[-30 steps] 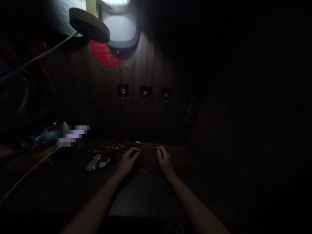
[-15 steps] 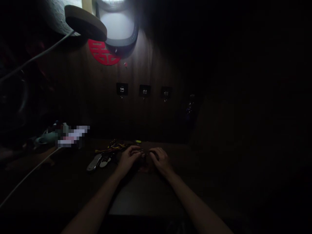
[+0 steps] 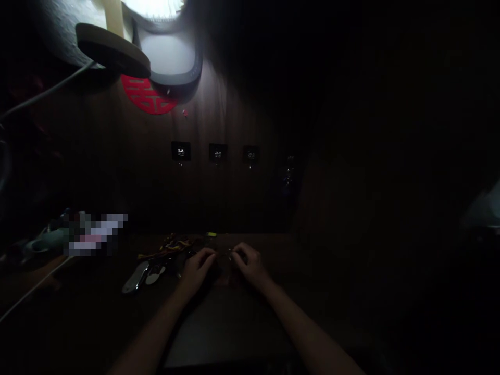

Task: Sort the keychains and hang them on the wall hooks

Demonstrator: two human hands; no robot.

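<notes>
In dim light, my left hand (image 3: 197, 270) is closed with thumb and fingertips pinched together, just above the table. Facing it, my right hand (image 3: 252, 266) is also closed in a pinch, its fingers curled. A thin strand (image 3: 225, 254) runs faintly across the narrow gap between both sets of fingertips; its kind is too dark to tell. Under the hands lies a dim reddish patch (image 3: 222, 282). Left of my left hand are a tangle of yellow and dark cords (image 3: 172, 247), a long silver object (image 3: 136, 277) and a pale oval piece (image 3: 155, 275).
A small yellow-green item (image 3: 211, 234) lies by the table's back edge. Wall sockets (image 3: 217, 153) sit behind. A lit lamp (image 3: 156, 8) and a round base (image 3: 113, 49) are overhead at left. A white cable (image 3: 35, 287) crosses the left side.
The view has shifted, so the surroundings appear further left and lower. My left fingers have closed more tightly, and a thin strand now shows between the hands.
</notes>
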